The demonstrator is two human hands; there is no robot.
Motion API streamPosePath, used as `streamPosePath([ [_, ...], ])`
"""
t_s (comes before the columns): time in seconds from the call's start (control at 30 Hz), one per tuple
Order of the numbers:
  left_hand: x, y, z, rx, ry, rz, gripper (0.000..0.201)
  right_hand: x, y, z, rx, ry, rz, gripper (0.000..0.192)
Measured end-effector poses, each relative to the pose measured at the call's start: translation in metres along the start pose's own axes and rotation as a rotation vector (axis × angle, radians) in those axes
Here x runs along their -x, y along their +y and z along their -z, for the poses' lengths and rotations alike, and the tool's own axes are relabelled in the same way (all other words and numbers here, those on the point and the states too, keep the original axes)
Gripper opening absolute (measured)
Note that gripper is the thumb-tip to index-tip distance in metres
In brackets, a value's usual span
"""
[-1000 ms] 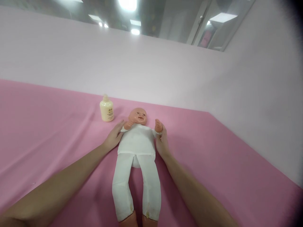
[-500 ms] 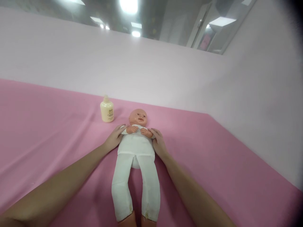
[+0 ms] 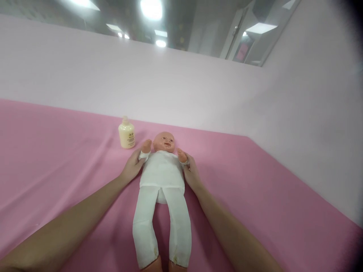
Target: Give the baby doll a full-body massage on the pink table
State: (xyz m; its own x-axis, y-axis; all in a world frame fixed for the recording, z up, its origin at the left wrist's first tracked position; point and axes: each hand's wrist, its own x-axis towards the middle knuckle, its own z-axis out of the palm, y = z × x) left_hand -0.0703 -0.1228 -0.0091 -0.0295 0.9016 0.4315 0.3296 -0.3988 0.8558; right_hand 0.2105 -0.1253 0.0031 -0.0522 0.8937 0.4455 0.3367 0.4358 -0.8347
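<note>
A baby doll [image 3: 162,172] in a white top and white trousers lies on its back on the pink sheet [image 3: 232,181], its head toward the wall. My left hand [image 3: 133,165] is closed around the doll's arm at the left of the picture, the thumb showing in front of the white sleeve. My right hand [image 3: 192,173] grips the other arm near its cuff; its fingers are partly hidden behind that arm. Both of the doll's hands point up, one on each side of its head. The doll's feet run out of the bottom of the view.
A cream-coloured bottle [image 3: 127,135] with dark print stands left of the doll's head. Behind the pink surface rises a pale wall [image 3: 170,83], which turns a corner at the right. Above it, a glass panel [image 3: 184,26] shows bright lights.
The doll's arms were folded across its chest; now they are swung outward and up beside its head. My hands have gone from resting on the arms to gripping them.
</note>
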Motion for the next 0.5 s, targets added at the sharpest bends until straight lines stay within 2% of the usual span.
streamPosePath([
  [0.17, -0.001, -0.006, 0.003, 0.146, 0.203, 0.197, 0.04, -0.002, 0.003, 0.002, -0.177, 0.187, -0.114, 0.06],
  [0.27, -0.004, -0.008, 0.006, 0.235, 0.304, 0.24, 0.045, -0.004, 0.006, 0.003, -0.229, 0.31, -0.159, 0.068],
  [0.33, -0.007, -0.011, 0.008, 0.326, 0.345, 0.25, 0.053, -0.006, 0.011, 0.004, -0.305, 0.377, -0.199, 0.077],
  [0.43, -0.011, -0.022, 0.009, 0.448, 0.387, 0.334, 0.059, -0.009, 0.023, 0.004, -0.452, 0.451, -0.294, 0.094],
  [0.5, -0.013, -0.029, 0.009, 0.496, 0.424, 0.404, 0.059, -0.011, 0.033, 0.003, -0.493, 0.471, -0.276, 0.099],
])
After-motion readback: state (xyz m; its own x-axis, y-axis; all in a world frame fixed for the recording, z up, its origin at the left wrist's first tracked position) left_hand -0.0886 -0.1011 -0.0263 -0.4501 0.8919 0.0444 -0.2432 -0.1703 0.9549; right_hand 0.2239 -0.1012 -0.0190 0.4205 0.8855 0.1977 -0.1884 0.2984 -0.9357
